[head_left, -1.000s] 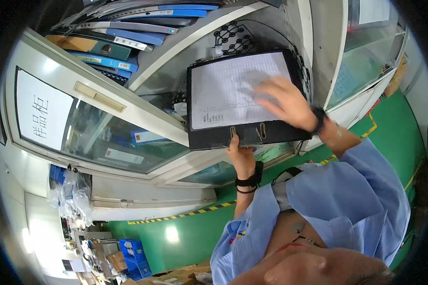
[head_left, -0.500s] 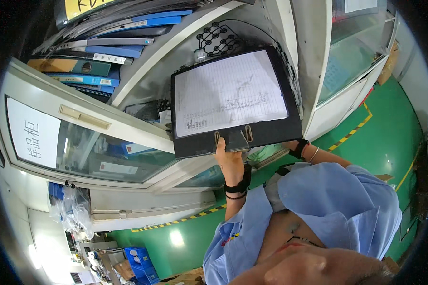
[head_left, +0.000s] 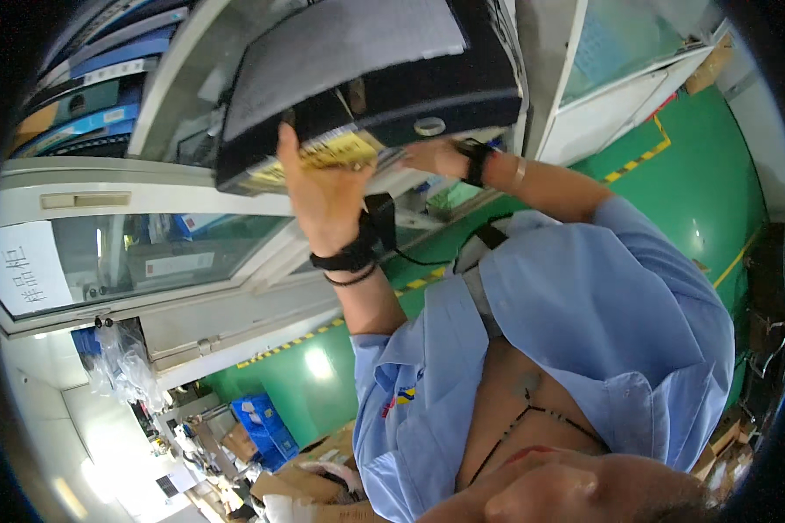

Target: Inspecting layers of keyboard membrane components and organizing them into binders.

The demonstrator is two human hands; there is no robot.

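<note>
A black lever-arch binder (head_left: 384, 100) with lined paper (head_left: 358, 39) on its top lies flat at the cabinet opening, its spine toward me. The spine carries a yellow label (head_left: 344, 150) and a metal-rimmed finger hole (head_left: 429, 126). My left hand (head_left: 327, 196) grips the spine's left part, thumb up over the top edge, the other fingers mostly hidden. Farther right, my right hand (head_left: 436, 158) is closed against the lower edge of the spine; its fingertips are partly hidden. Black straps circle both wrists.
Blue and grey binders (head_left: 105, 83) stack on the shelf at left, behind a white divider (head_left: 170, 78). The glazed cabinet door (head_left: 139, 248) stands swung out at left. Another glass-fronted cabinet (head_left: 628, 52) is at right. A blue crate (head_left: 266, 427) stands on the green floor.
The binder now appears nearer and higher in view, its spine and yellow label turned into sight. My left hand rose with it, and my right hand came out from behind to the spine.
</note>
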